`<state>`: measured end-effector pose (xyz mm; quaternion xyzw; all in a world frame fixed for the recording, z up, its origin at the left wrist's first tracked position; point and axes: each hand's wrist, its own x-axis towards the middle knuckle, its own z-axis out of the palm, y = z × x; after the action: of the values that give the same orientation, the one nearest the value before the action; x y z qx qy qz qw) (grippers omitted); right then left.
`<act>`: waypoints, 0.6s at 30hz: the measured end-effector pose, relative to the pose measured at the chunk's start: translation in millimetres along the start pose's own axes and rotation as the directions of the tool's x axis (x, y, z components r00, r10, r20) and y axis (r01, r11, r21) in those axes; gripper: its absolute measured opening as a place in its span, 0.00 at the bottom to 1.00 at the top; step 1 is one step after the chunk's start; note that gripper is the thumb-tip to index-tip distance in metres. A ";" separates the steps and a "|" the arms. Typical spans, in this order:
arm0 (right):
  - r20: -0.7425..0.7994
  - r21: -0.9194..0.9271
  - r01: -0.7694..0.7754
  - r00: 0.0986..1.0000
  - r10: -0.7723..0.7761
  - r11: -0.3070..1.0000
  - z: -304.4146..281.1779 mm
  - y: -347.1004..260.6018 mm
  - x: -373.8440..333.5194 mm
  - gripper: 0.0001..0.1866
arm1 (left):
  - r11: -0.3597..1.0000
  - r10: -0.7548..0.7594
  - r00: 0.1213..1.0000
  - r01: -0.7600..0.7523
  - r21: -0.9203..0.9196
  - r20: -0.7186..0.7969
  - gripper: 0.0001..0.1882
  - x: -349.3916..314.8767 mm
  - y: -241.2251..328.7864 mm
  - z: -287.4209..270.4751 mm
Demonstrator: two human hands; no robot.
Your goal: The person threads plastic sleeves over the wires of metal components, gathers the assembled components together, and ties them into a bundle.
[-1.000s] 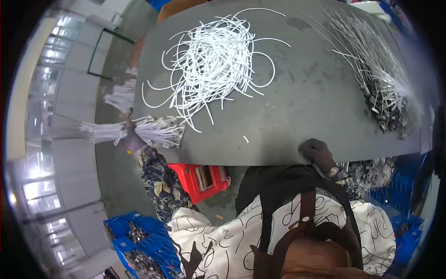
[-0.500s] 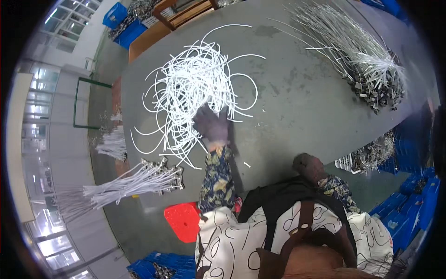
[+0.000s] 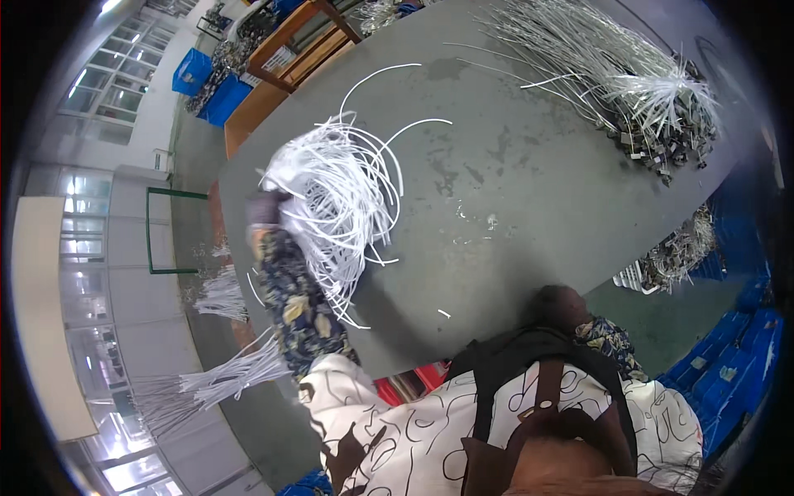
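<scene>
A tangled heap of thin white cords (image 3: 343, 186) lies on the left part of the grey table (image 3: 513, 215). My left hand (image 3: 266, 211), dark-gloved and slightly blurred, is closed on cords at the heap's left edge; its fingertips are partly hidden among them. My right hand (image 3: 561, 306), also dark-gloved, rests curled by the table's front edge, well apart from the heap. Whether anything is inside that hand cannot be made out.
A tied bundle of pale wires with dark connectors (image 3: 653, 116) lies at the far right. Another white wire bundle (image 3: 236, 372) sticks out past the table's left edge, partly behind my sleeve. Small scraps (image 3: 475, 219) dot the table. Blue crates (image 3: 719, 372) stand at right.
My left hand has moved left, from the heap's near right side to its left edge. The cords are bunched more tightly, and scraps show to the right. My right hand has hardly moved.
</scene>
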<state>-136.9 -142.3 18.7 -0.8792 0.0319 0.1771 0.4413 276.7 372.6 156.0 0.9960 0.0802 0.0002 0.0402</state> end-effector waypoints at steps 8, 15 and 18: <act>0.023 0.044 0.011 1.000 -0.012 0.999 -9.6 14.5 12.7 0.12 | 0.970 0.217 0.904 -0.243 -0.026 -0.368 0.35 -88.1 174.9 -149.8; -0.022 -0.031 0.202 0.979 -0.202 0.979 -14.6 11.5 23.1 0.10 | 0.850 0.334 0.925 -0.379 -0.366 -0.181 0.43 -143.4 266.3 77.1; -0.060 0.055 0.123 0.991 -0.119 0.991 2.1 23.4 12.9 0.10 | 0.521 0.320 0.917 -0.382 -0.763 -0.240 0.20 -164.1 221.6 88.5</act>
<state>-130.4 -153.6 -4.7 -0.8709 -0.0037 0.1240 0.4756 150.7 121.3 86.6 0.8661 -0.1293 0.0785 0.4764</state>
